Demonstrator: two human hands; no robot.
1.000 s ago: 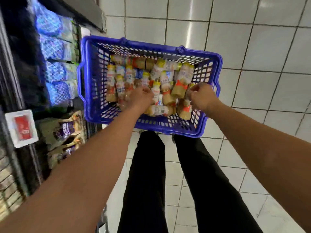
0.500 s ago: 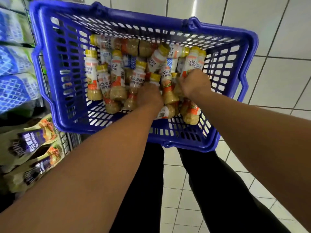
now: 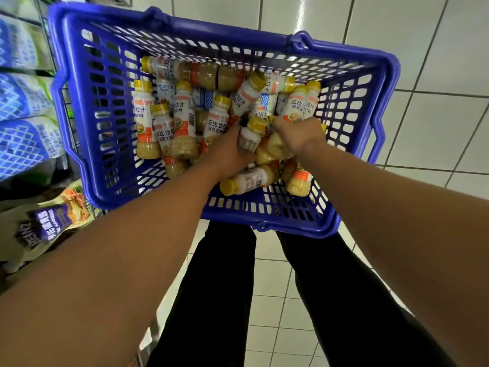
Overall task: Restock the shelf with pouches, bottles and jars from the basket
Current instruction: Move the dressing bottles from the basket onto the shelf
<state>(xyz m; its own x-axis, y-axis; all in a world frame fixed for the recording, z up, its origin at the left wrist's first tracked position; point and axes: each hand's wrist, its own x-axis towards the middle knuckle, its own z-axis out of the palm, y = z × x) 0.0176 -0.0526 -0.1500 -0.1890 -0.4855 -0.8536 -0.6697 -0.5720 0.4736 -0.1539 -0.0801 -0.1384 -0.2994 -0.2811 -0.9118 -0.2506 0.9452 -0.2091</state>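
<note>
Bottles (image 3: 169, 123), lots of them, yellow caps and white labels, lie loose and crisscrossed in the blue basket (image 3: 291, 223). None is on the shelf in this view. Both hands are down in the pile, near its front right part.

Left hand (image 3: 227, 152): fingers wrapped round a yellow-capped bottle (image 3: 250, 139), cap pointing up and away from the person. Right hand (image 3: 299, 136): closed in a fist over a tan-bottomed bottle (image 3: 276, 148), with only its base showing below the knuckles. The fingertips are hidden, so how deep either grip goes is unclear. The two held bottles look to be touching, or just beside each other.

Risks, as I judge them:
- Held bottles are wedged among neighbours. Pulling up fast could drag or tip those leaning on them and the pile reshuffles.
- Lifting both at once from the same spot could make them knock together, and one may slip, since the labels look smooth.
- A side-lying bottle (image 3: 248, 180) sits right under the left wrist, against the near wall. A forearm bump could roll it.
- What supports the basket is not visible. If it only rests on something narrow, leaning both hands in may tilt it.
- White tile floor (image 3: 436, 115) lies beyond the far and right sides. A dropped bottle would land hard there.
- Blue pouches (image 3: 23, 144) and a Heinz pouch (image 3: 53, 221) stand just left of the basket. A swing toward the shelf could brush them.
</note>
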